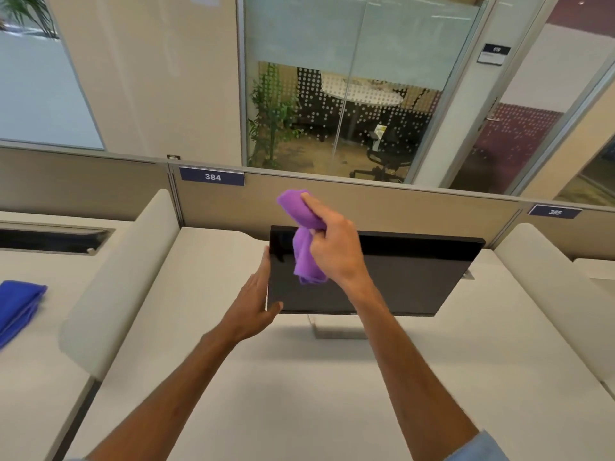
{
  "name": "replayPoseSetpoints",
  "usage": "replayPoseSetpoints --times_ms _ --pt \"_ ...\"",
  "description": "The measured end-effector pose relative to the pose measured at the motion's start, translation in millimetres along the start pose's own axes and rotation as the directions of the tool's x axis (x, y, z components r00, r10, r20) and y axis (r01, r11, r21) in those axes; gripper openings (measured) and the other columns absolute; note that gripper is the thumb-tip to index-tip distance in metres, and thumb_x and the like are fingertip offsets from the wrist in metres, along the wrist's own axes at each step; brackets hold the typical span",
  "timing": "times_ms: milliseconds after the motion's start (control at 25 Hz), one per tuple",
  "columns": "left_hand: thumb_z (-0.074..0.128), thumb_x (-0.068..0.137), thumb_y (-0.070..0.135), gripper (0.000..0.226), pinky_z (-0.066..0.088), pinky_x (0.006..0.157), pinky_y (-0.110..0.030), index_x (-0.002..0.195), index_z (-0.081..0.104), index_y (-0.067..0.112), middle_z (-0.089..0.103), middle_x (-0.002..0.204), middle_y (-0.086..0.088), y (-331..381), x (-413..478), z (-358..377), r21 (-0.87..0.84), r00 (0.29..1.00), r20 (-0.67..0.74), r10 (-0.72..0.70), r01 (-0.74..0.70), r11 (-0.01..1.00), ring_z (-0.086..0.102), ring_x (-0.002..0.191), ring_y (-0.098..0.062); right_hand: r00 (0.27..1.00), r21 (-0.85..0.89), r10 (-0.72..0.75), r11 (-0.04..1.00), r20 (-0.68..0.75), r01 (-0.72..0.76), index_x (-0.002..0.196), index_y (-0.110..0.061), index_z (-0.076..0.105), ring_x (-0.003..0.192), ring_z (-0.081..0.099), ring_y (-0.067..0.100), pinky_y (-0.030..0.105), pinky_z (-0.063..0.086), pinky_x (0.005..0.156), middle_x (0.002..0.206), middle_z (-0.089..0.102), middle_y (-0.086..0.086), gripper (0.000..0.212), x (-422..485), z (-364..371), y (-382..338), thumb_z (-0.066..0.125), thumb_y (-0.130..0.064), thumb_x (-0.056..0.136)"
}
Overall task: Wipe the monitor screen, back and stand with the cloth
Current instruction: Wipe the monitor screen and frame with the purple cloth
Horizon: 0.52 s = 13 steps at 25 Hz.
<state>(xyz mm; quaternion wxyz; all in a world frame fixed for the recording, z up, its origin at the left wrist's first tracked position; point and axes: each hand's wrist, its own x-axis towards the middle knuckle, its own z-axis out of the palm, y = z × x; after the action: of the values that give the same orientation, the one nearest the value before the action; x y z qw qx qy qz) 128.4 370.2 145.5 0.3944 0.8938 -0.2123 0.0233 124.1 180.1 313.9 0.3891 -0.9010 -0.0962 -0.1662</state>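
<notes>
Holding a bunched purple cloth [307,237] clamped in its grip, right hand [336,247] hovers before the upper left of the monitor [399,281]. Left hand [256,301], grip apart, braces the monitor's left edge near the bench [299,377] back edge.

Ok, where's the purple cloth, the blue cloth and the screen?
purple cloth [307,257], head view, on the hanging part below the right hand.
blue cloth [18,306], head view, on the middle of its fold.
screen [399,281], head view, on the dark glass right of the arm.
</notes>
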Motion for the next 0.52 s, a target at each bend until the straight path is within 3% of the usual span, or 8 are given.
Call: replayPoseSetpoints --times_ms 80,120,200,280,320,440,520 --pt "0.076 0.102 0.026 0.121 0.030 0.127 -0.033 0.170 -0.024 0.039 -0.004 0.173 0.039 2.5 -0.7 5.0 -0.043 1.000 -0.024 -0.014 0.013 0.999 0.024 0.161 -0.008 0.973 -0.231 0.114 0.960 -0.202 -0.161 0.149 -0.022 0.052 0.105 0.068 0.028 0.044 0.059 0.084 0.139 0.064 0.005 0.064 -7.2 -27.0 28.8 0.058 0.005 0.091" --pt "0.076 0.101 0.027 0.122 0.032 0.127 -0.034 0.170 -0.025 0.040 -0.003 0.171 0.043 5.9 -1.2 8.4 -0.060 0.999 -0.044 -0.010 0.008 0.998 0.026 0.161 -0.009 0.957 -0.316 0.176 0.917 -0.230 -0.245 0.143 -0.018 0.054 0.106 0.068 0.033 0.043 0.057 0.078 0.138 0.063 0.007 0.060 -9.0 -31.3 38.4 0.059 0.006 0.088" --pt "0.074 0.100 0.027 0.121 0.027 0.129 -0.026 0.171 -0.024 0.034 -0.005 0.168 0.048 13.3 -2.6 10.8 -0.074 0.998 -0.068 0.002 -0.007 0.997 0.022 0.161 0.001 0.962 -0.438 0.219 0.858 -0.162 -0.269 0.140 -0.014 0.054 0.118 0.066 0.037 0.044 0.055 0.077 0.145 0.058 0.005 0.060 -14.7 -17.7 44.6 0.063 0.005 0.084" --pt "0.071 0.098 0.025 0.117 0.020 0.126 -0.010 0.172 -0.020 0.025 -0.007 0.168 0.049 16.4 -1.9 9.0 -0.082 0.996 -0.086 0.028 -0.035 0.996 0.013 0.156 0.018 0.984 -0.478 0.159 0.861 -0.075 -0.176 0.150 -0.015 0.050 0.132 0.060 0.034 0.048 0.059 0.091 0.157 0.050 0.002 0.072 -18.1 11.4 38.7 0.069 0.002 0.083" --pt "0.072 0.097 0.020 0.117 0.021 0.126 -0.010 0.172 -0.018 0.024 -0.005 0.171 0.045 14.9 -1.7 8.7 -0.089 0.995 -0.089 0.034 -0.042 0.995 0.012 0.156 0.018 0.993 -0.470 0.110 0.875 -0.046 -0.119 0.150 -0.016 0.049 0.132 0.060 0.034 0.049 0.060 0.093 0.158 0.048 0.001 0.074 -16.2 26.9 32.2 0.070 0.001 0.082" --pt "0.077 0.096 0.010 0.112 0.023 0.132 -0.022 0.176 -0.002 0.020 0.009 0.183 0.014 8.4 -1.7 12.7 -0.044 0.999 -0.035 -0.014 0.012 0.999 0.021 0.166 -0.005 0.994 -0.368 -0.057 0.926 0.096 0.088 0.150 -0.018 0.050 0.130 0.061 0.031 0.048 0.059 0.097 0.156 0.051 -0.003 0.071 -4.1 68.6 8.8 0.068 0.002 0.084" --pt "0.071 0.105 0.019 0.080 0.031 0.134 -0.038 0.172 0.027 0.016 0.033 0.177 -0.004 4.0 -1.5 15.1 0.019 0.997 -0.031 -0.067 0.068 0.998 0.035 0.163 -0.024 0.956 -0.157 -0.191 0.961 0.222 0.228 0.159 -0.020 0.044 0.145 0.050 0.024 0.045 0.052 0.112 0.163 0.045 -0.005 0.079 -3.5 87.3 -3.4 0.068 0.007 0.089"
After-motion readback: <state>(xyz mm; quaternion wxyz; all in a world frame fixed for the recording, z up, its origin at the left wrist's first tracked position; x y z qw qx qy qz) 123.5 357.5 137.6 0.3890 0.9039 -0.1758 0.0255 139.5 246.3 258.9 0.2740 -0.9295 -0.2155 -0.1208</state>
